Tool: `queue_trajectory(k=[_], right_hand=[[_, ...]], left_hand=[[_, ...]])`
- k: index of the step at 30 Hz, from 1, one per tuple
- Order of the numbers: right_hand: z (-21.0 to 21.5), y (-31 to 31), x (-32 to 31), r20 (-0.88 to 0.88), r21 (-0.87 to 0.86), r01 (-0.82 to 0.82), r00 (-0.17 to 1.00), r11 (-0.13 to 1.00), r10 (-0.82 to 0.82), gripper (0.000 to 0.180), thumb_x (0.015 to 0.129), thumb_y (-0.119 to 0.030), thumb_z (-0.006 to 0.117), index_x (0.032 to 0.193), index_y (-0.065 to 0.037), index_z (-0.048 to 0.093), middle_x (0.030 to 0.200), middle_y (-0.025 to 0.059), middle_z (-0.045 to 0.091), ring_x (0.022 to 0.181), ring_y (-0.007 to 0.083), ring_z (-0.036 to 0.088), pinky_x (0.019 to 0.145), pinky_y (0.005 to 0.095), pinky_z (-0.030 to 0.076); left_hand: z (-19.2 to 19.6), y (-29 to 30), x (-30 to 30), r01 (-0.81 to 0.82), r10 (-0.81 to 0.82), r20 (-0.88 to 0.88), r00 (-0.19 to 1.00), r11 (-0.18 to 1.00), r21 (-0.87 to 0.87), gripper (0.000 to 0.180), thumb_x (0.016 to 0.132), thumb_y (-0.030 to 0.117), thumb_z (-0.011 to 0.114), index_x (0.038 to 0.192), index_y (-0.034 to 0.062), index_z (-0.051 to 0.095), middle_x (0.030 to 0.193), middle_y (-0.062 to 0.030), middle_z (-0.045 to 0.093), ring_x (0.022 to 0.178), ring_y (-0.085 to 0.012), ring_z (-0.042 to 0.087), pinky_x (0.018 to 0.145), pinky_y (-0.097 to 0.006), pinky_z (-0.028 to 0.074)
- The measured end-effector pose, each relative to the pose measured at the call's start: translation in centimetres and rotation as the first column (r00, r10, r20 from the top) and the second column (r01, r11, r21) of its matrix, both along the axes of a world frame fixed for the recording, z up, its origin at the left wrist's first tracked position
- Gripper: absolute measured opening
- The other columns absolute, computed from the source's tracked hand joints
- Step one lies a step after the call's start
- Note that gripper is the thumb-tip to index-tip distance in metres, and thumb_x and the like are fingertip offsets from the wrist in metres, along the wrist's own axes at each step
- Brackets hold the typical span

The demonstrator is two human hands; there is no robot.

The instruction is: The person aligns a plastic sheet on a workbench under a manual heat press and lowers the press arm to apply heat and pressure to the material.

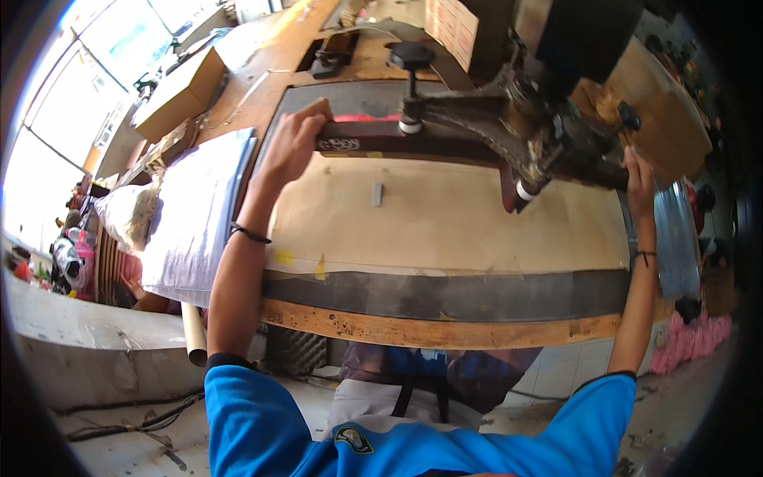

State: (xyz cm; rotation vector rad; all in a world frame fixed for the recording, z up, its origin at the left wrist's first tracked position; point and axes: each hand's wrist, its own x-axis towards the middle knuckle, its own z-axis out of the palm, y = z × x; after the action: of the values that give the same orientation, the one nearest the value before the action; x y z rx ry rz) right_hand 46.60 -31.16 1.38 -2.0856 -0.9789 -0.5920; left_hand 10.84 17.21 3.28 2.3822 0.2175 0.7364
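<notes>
With both arms reaching forward, I hold a long dark bar (445, 153) by its two ends. The fingers of my left hand (298, 143) curl over its left end, next to a red strip. At the far right end, my right hand (639, 179) is closed round the bar, partly hidden by it. A metal clamp arm (469, 111) with a black knob (412, 56) is fixed to the bar. Below lies a wide tan sheet (445, 226) on a dark board (445, 296), and a small grey piece (377, 195) rests on the sheet.
Stacked translucent sheets (195, 211) lie left of the board, near a cardboard box (181, 95). A cardboard tube (193, 334) sticks out below them. The board's wooden front edge (445, 330) faces me. Pink material (693, 342) sits at the right, and blue plastic (677, 238) hangs beside my right arm.
</notes>
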Motion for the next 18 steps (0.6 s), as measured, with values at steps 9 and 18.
queue_trajectory(k=[9,18], right_hand=[[-0.1,-0.1,0.6,-0.117,0.018,-0.004,0.993,1.0,0.006,0.049,0.109,-0.037,0.052,0.078,0.002,0.051,0.07,0.0066,0.049,0.071,0.0136,0.048,0.068,0.0334,0.039],[0.3,0.4,0.0,-0.129,0.052,-0.017,0.991,0.999,0.023,0.049,0.109,-0.036,0.052,0.076,0.001,0.05,0.069,0.0058,0.047,0.07,0.0137,0.046,0.069,0.0324,0.039]], left_hand=[[0.8,0.0,-0.1,0.035,-0.033,-0.05,0.998,0.998,0.056,0.033,0.098,0.027,0.039,0.091,-0.0013,0.055,0.063,-0.0152,0.044,0.058,-0.0256,0.047,0.061,-0.04,0.039],[0.6,0.1,0.1,0.002,-0.001,-0.023,1.0,0.998,0.056,0.033,0.096,0.025,0.038,0.089,-0.0019,0.055,0.064,-0.0166,0.046,0.058,-0.0257,0.048,0.06,-0.039,0.039]])
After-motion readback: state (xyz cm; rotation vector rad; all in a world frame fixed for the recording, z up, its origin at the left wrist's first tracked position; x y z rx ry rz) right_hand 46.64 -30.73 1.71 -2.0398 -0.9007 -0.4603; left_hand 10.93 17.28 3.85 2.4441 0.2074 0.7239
